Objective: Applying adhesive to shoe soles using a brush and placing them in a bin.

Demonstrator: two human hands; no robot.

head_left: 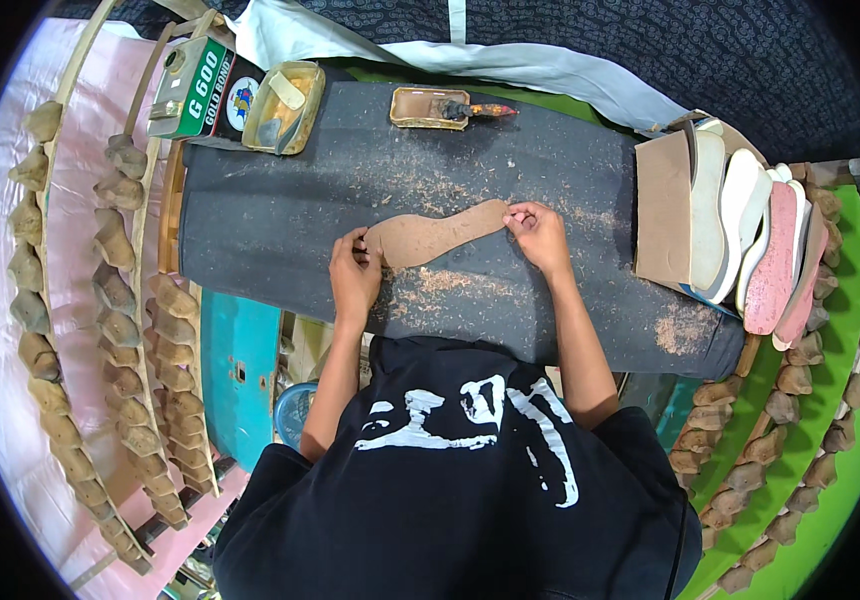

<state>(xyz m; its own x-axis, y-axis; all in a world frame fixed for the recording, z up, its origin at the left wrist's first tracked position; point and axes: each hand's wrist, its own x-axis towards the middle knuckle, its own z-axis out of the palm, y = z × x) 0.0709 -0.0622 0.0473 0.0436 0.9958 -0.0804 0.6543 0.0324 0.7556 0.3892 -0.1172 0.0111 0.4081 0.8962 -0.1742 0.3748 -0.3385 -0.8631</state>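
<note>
A brown shoe insole (437, 236) is stretched slantwise over the middle of the dark-covered table (280, 200). At its wide left end, my left hand (354, 275) is closed on the edge with curled fingers. The heel end, to the right and a little farther away, is pinched between thumb and fingers of my right hand (538, 234). Light brown shavings (450, 285) lie scattered around and below the insole. Whether it rests on the table or is slightly raised, I cannot tell.
Beyond the insole sits a small tray (420, 107) with a brush (480, 110) across it. A tin can (200, 95) and a yellowish tub (295, 95) stand far left. At right, a cardboard box (662, 210) holds several soles (740, 215). Racks of shoe lasts (115, 240) flank both sides.
</note>
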